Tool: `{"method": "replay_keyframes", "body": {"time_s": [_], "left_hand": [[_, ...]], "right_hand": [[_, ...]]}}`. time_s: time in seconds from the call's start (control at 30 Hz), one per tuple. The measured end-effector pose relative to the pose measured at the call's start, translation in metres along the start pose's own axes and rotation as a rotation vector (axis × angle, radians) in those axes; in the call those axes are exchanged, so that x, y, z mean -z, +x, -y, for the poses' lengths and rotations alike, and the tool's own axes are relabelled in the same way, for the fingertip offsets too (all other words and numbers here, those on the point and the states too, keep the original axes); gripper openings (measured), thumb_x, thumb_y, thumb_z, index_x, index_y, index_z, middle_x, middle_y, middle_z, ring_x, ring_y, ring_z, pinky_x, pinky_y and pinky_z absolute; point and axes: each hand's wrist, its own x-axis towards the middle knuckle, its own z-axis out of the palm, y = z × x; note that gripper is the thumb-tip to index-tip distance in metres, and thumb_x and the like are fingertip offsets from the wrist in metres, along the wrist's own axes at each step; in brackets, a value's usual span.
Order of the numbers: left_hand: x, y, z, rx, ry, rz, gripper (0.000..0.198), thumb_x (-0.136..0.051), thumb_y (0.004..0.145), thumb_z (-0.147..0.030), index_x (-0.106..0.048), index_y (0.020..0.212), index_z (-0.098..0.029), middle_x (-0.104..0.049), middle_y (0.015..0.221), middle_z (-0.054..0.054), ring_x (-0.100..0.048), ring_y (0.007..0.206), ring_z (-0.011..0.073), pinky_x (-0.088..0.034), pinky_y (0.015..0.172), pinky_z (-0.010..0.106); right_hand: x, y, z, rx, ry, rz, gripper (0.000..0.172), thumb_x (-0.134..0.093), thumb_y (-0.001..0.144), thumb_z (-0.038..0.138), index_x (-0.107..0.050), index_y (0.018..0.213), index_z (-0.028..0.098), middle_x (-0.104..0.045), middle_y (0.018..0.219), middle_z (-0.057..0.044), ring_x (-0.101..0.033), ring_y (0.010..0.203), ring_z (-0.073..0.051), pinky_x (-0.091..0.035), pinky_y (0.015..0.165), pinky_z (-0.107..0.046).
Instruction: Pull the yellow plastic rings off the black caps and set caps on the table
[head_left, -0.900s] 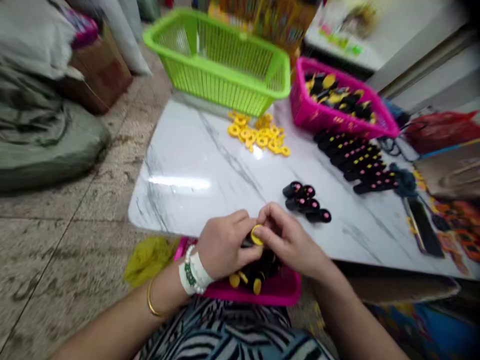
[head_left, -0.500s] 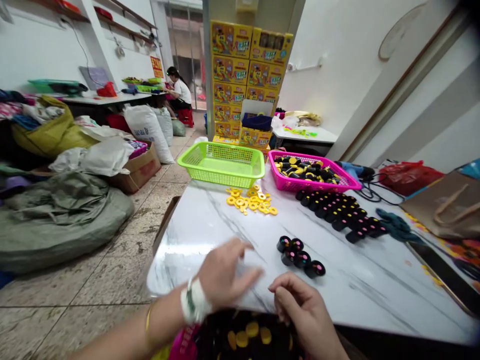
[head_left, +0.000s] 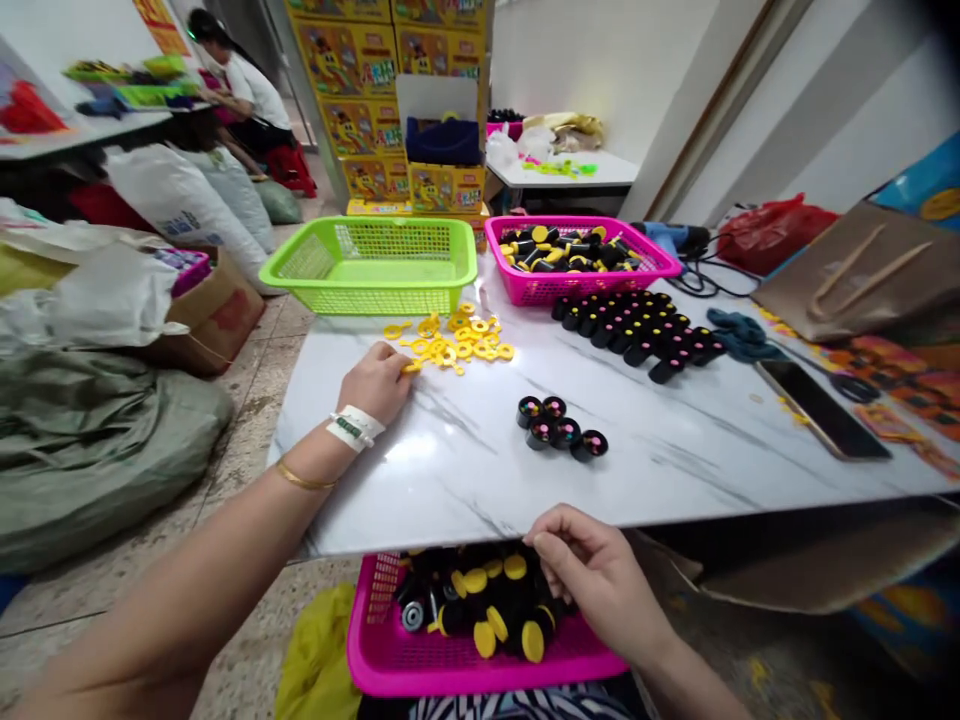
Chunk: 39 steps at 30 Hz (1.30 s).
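Left hand (head_left: 375, 385): arm stretched forward, palm down, fingertips narrowed at yellow ring pieces (head_left: 459, 349), heaped near back-left corner of table (head_left: 465, 480), too overlapped to count; cannot tell if one is gripped. Right hand (head_left: 596, 578): fingers curled, thumb near index, by front edge, over right side of lower pink basket (head_left: 487, 684); cannot tell if holding anything. Five black cylinders (head_left: 564, 434) mid-table. One green basket (head_left: 367, 300), one upper pink basket (head_left: 540, 289), both along back edge.

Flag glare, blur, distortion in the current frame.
Head view: glare on the white table beside the left hand; head view: dark top-right corner; head view: left forearm looks stretched, probably wide-angle; head view: small print on yellow boxes unreadable.
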Motion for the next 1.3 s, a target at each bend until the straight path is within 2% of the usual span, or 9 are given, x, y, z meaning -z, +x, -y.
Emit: {"method": "replay_keyframes", "body": {"time_s": [0.23, 0.37, 0.43, 0.57, 0.73, 0.87, 0.97, 1.13, 1.3], "left_hand": [[0.021, -0.01, -0.013, -0.021, 0.116, 0.013, 0.028, -0.048, 0.089, -0.021, -0.067, 0.11, -0.019, -0.061, 0.111, 0.009, -0.062, 0.086, 0.0188, -0.052, 0.074, 0.029], [0.043, -0.068, -0.06, -0.286, 0.146, -0.134, 0.035, -0.04, 0.094, -0.014, -0.055, 0.126, -0.013, -0.063, 0.09, 0.008, -0.061, 0.076, 0.018, -0.052, 0.063, 0.028], [0.046, -0.102, -0.093, -0.465, 0.079, -0.133, 0.038, -0.041, 0.093, -0.012, -0.049, 0.13, -0.007, -0.062, 0.084, 0.009, -0.058, 0.069, 0.0177, -0.051, 0.058, 0.029], [0.046, -0.131, -0.134, -0.531, -0.195, -0.08, 0.045, -0.045, 0.091, -0.013, -0.042, 0.134, -0.004, -0.062, 0.085, 0.01, -0.057, 0.072, 0.0191, -0.053, 0.058, 0.031], [0.04, -0.087, -0.128, -0.388, -0.679, 0.11, 0.062, -0.054, 0.072, -0.009, -0.047, 0.133, -0.015, -0.06, 0.115, 0.012, -0.056, 0.107, 0.0225, -0.052, 0.092, 0.04], [0.016, -0.039, -0.124, -0.137, -0.742, 0.148, 0.052, -0.069, 0.072, -0.023, -0.057, 0.122, -0.015, -0.063, 0.106, 0.01, -0.059, 0.095, 0.0212, -0.052, 0.084, 0.038], [-0.002, -0.018, -0.125, -0.136, -0.757, 0.288, 0.051, -0.073, 0.072, -0.028, -0.062, 0.121, -0.018, -0.064, 0.103, 0.008, -0.06, 0.087, 0.0181, -0.052, 0.078, 0.033], [-0.01, -0.008, -0.126, -0.184, -0.799, 0.301, 0.039, -0.073, 0.074, -0.024, -0.067, 0.113, -0.02, -0.067, 0.103, 0.005, -0.059, 0.083, 0.0148, -0.049, 0.075, 0.028], [0.01, -0.026, -0.116, -0.113, -0.725, 0.278, 0.026, -0.071, 0.074, -0.018, -0.067, 0.099, -0.017, -0.07, 0.089, 0.002, -0.062, 0.079, 0.0152, -0.049, 0.075, 0.028]], "right_hand": [[-0.003, 0.003, 0.01, 0.061, -0.061, 0.043, 0.035, -0.058, 0.089, 0.049, -0.062, 0.08, 0.016, -0.046, 0.06, 0.003, -0.045, 0.056, -0.009, -0.038, 0.053, -0.02], [-0.013, 0.004, 0.009, -0.006, 0.188, -0.036, 0.04, -0.057, 0.087, 0.055, -0.059, 0.103, 0.018, -0.054, 0.071, 0.0, -0.049, 0.052, -0.009, -0.036, 0.043, -0.019], [-0.018, 0.005, 0.008, -0.003, 0.284, -0.005, 0.042, -0.058, 0.087, 0.055, -0.054, 0.109, 0.02, -0.058, 0.078, -0.001, -0.051, 0.052, -0.009, -0.038, 0.042, -0.019], [-0.017, 0.009, 0.006, 0.016, 0.284, 0.038, 0.034, -0.065, 0.085, 0.049, -0.053, 0.094, 0.018, -0.054, 0.067, 0.003, -0.049, 0.051, -0.008, -0.041, 0.045, -0.018], [0.013, 0.01, 0.0, 0.022, 0.24, -0.113, 0.029, -0.065, 0.086, 0.044, -0.057, 0.093, 0.017, -0.05, 0.056, 0.006, -0.042, 0.045, -0.005, -0.033, 0.042, -0.016], [0.022, 0.004, 0.004, 0.087, 0.156, -0.153, 0.023, -0.062, 0.089, 0.04, -0.061, 0.094, 0.017, -0.053, 0.067, 0.003, -0.049, 0.054, -0.007, -0.04, 0.052, -0.019], [0.015, -0.001, 0.009, 0.136, 0.105, -0.095, 0.023, -0.059, 0.091, 0.039, -0.063, 0.088, 0.017, -0.057, 0.08, -0.001, -0.057, 0.061, -0.009, -0.046, 0.058, -0.022], [0.008, -0.002, 0.003, 0.063, 0.142, -0.071, 0.024, -0.062, 0.089, 0.039, -0.066, 0.088, 0.016, -0.06, 0.071, 0.0, -0.055, 0.056, -0.009, -0.046, 0.055, -0.021], [0.012, 0.002, 0.003, 0.027, 0.195, -0.15, 0.036, -0.067, 0.086, 0.039, -0.064, 0.115, 0.018, -0.062, 0.066, 0.001, -0.055, 0.053, -0.009, -0.046, 0.054, -0.021]]}}
